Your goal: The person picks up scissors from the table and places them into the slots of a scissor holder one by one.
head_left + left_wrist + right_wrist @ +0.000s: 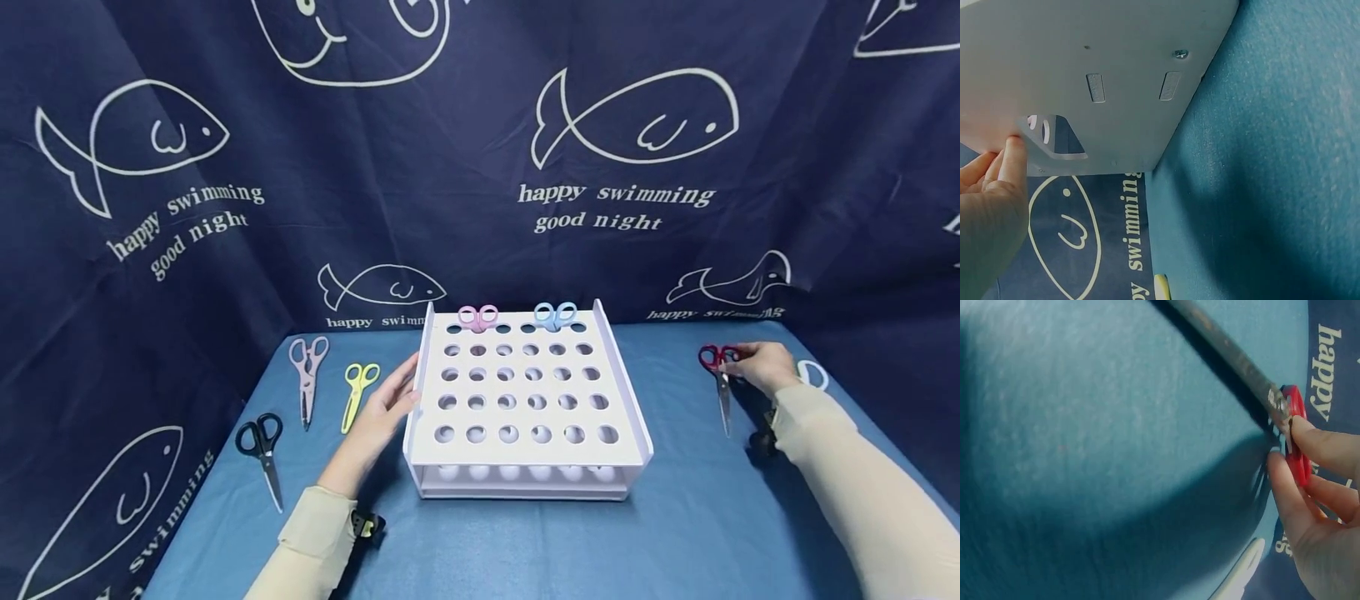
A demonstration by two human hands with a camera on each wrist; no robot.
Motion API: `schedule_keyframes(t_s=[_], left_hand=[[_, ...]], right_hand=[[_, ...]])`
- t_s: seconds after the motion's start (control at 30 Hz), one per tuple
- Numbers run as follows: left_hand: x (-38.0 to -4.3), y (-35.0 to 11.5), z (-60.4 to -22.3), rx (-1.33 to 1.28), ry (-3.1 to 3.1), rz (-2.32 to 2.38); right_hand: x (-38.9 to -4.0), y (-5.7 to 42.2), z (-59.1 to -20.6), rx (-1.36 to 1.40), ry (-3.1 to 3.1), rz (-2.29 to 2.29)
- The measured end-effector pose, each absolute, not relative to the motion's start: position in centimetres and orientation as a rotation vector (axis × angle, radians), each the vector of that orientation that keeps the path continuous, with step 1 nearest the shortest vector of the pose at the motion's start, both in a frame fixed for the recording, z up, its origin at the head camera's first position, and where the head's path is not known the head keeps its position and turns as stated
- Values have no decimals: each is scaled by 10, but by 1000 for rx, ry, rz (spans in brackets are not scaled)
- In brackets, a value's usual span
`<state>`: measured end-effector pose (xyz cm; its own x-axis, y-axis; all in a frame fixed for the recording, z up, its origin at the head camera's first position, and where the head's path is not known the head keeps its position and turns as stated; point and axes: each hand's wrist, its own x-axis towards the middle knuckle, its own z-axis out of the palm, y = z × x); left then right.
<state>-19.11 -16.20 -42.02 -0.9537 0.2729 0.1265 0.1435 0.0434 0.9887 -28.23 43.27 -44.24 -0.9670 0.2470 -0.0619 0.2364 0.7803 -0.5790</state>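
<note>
A white rack (525, 454) with rows of round holes stands mid-table. Pink-handled scissors (478, 325) and blue-handled scissors (554, 325) sit in its back row, handles up. My left hand (378, 421) rests against the rack's left side, fingers extended; in the left wrist view its fingertips touch the side panel (1129, 56) beside a cutout. Far to the right, my right hand (767, 367) pinches the red-handled scissors (723, 396) near the pivot, between thumb and fingers. Their blades point toward the table's front, and the right wrist view shows the red handle (1297, 400) beside the fingertips.
Left of the rack lie pink scissors (307, 379), yellow scissors (352, 400) and black-handled scissors (262, 446) on the blue cloth (480, 550). A white scissor handle (1244, 569) lies by my right wrist, partly hidden in the head view. A navy fish-print curtain (480, 167) hangs behind.
</note>
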Motion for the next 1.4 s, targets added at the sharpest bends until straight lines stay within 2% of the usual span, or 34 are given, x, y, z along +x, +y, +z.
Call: schedule_keyframes(t_s=[0.23,0.33,0.53,1.4], left_hand=[[-191,-161,-422,434,2191,2041],[-191,-162,-422,439,2202,2048],[-192,-163,-419,457,2202,2060],[-190,-161,-420,433,2199,2059]], right_hand=[[-281,442,-450,-514,-2690,1626],[-283,442,-446,-575,-2582,1777],[-282,439,-434,-629,-2564,1816],[-267,433,-405,-495,-2570,1824]])
